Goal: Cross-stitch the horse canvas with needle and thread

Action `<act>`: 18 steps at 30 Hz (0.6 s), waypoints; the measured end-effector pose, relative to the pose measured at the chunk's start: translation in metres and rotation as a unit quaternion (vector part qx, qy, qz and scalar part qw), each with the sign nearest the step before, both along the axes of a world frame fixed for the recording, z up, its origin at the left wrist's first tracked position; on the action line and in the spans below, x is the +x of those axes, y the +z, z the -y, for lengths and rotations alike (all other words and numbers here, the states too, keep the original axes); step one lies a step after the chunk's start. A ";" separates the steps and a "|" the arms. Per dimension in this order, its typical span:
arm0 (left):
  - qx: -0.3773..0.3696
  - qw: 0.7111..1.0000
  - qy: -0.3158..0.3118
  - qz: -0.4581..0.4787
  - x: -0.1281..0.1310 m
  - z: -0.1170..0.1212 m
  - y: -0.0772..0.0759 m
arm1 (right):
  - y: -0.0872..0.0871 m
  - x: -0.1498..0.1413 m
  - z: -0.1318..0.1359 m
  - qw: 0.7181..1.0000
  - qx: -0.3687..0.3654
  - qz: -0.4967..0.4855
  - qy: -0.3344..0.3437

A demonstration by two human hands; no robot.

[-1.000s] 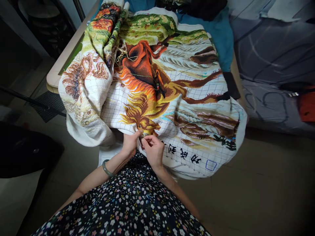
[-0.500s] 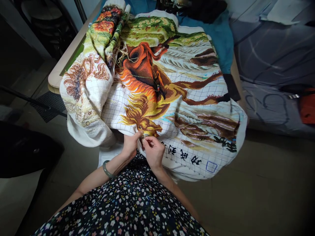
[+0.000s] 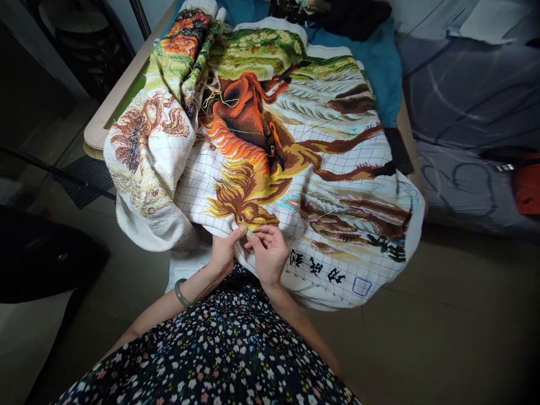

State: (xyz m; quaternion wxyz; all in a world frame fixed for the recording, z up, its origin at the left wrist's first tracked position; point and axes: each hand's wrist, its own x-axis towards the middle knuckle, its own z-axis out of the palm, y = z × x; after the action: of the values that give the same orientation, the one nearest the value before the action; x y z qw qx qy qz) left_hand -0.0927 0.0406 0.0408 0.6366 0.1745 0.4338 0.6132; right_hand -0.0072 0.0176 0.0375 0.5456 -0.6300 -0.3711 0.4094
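Note:
A large cross-stitch cloth (image 3: 196, 194) with a galloping horse in orange, red and brown spreads over the table and hangs toward my lap. At its near edge, by the stitched horse head (image 3: 255, 216), my left hand (image 3: 223, 250) grips the fabric, thumb on top and fingers hidden underneath. Just right of it, my right hand (image 3: 270, 256) is closed in a pinch against the cloth. What lies between those fingertips is too small to make out. Black stitched characters (image 3: 312, 267) run along the border beside my right hand.
The table's pale edge (image 3: 95, 132) shows at the left under a bunched, rolled part of the cloth (image 3: 145, 169). A teal cloth (image 3: 388, 67) and a dark bundle (image 3: 350, 19) lie at the back. Grey patterned fabric (image 3: 459, 124) stands to the right.
My right hand has shifted slightly right and turned, its fingers lying more across the cloth. My left hand keeps its grip in nearly the same place.

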 end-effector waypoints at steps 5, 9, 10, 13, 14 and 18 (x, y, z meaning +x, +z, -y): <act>0.019 1.000 -0.001 0.012 -0.004 0.003 -0.007 | 0.015 0.014 -0.013 0.977 0.016 0.147 0.155; 0.030 0.999 -0.008 0.015 -0.005 0.003 -0.007 | 0.030 0.024 -0.016 0.968 0.034 0.197 0.155; 0.031 0.999 -0.012 0.017 -0.005 0.002 -0.006 | 0.034 0.027 -0.017 0.976 0.044 0.167 0.128; 0.024 0.999 -0.023 0.027 -0.005 0.002 -0.004 | 0.046 0.039 -0.022 0.993 0.052 0.011 0.102; 0.023 0.999 -0.024 0.030 -0.005 0.002 -0.003 | 0.050 0.043 -0.025 0.991 0.052 -0.038 0.113; 0.021 0.999 -0.018 0.037 -0.005 0.002 -0.003 | 0.058 0.053 -0.030 0.980 0.114 -0.136 0.095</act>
State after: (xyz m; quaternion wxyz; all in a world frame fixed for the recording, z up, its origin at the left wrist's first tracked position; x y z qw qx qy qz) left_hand -0.0975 0.0382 0.0382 0.6590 0.1730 0.3937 0.6170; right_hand 0.0454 0.0476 0.0957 0.6180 -0.4638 -0.3962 0.4960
